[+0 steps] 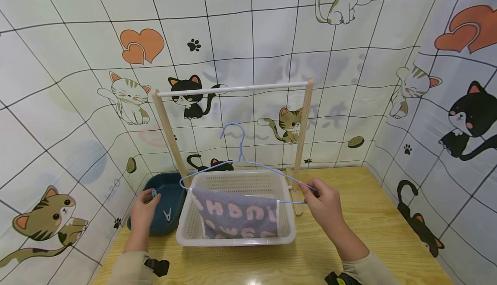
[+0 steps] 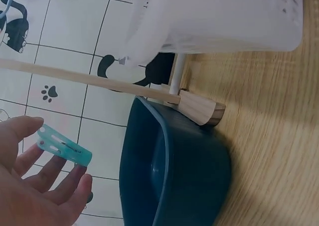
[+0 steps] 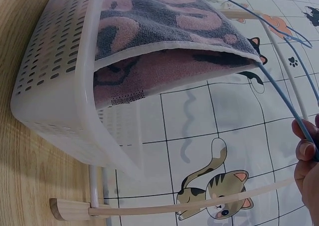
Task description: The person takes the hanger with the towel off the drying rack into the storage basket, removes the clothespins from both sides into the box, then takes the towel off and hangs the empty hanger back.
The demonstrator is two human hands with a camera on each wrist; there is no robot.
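Observation:
My left hand [image 1: 142, 211] pinches a teal clothespin [image 2: 64, 145] between thumb and fingers, over the dark blue tub. With my right hand [image 1: 325, 202] I grip the right corner of a blue wire clothes hanger [image 1: 241, 156], its hook pointing up. A grey-purple towel [image 1: 240, 216] with pink letters is folded over the hanger's lower bar, toward the left end. The right wrist view shows the towel's two layers [image 3: 169, 31] hanging apart below the bar. Its lower part hangs into a white perforated basket [image 1: 237, 242].
A wooden drying rack with a white rod [image 1: 248, 88] stands behind the basket. At the left is the blue tub [image 1: 176, 183], holding a pale clothespin [image 1: 168, 215]. The wooden table [image 1: 349, 233] meets cat-printed wall sheets at the back and right.

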